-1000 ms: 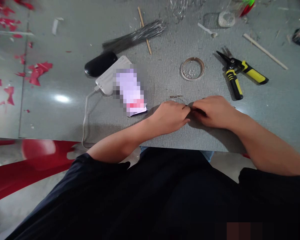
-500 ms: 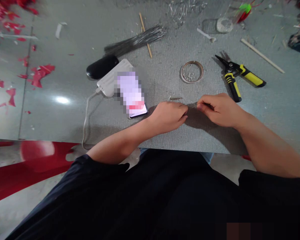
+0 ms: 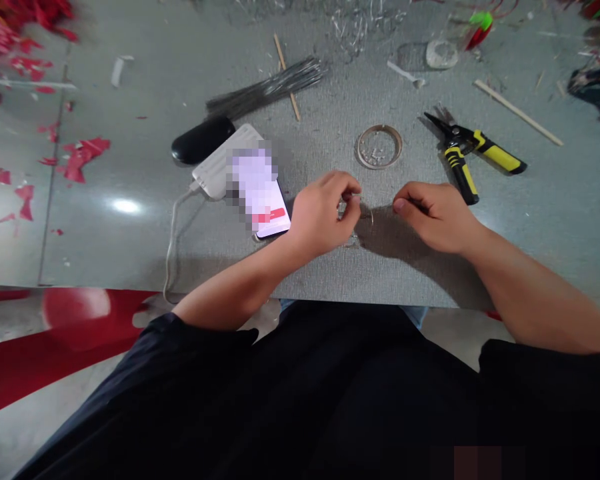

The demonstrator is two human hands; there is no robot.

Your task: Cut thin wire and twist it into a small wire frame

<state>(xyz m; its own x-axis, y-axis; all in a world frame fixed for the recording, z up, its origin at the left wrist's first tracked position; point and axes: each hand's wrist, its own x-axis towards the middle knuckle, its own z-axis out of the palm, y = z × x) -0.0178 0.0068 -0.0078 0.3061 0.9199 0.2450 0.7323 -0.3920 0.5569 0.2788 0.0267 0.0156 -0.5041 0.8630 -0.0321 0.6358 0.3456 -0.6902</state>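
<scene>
My left hand (image 3: 326, 212) is curled over the table just right of the phone (image 3: 271, 220), thumb and fingertips drawn together. From its fingertips a thin, curved piece of wire (image 3: 372, 215) appears to stick out to the right. Facing it across a small gap is my right hand (image 3: 433, 215), its thumb pressed against the bent index finger; anything in that pinch is too small to make out. Behind the hands lies a ring-shaped shallow dish (image 3: 379, 147) with tiny clear bits inside. Yellow-and-black pliers (image 3: 461, 153) rest open beyond my right hand.
A bundle of thin wires (image 3: 267, 87) lies across a wooden stick (image 3: 286, 77). Beside it are a black case (image 3: 203, 140) and a white power strip (image 3: 220, 167) with a cable. Red scraps (image 3: 85, 157) litter the left; another stick (image 3: 520, 113) lies at right.
My left hand has moved left, away from my right hand, and its fingers have turned up and loosened into a curl. The curved wire now shows between the hands.
</scene>
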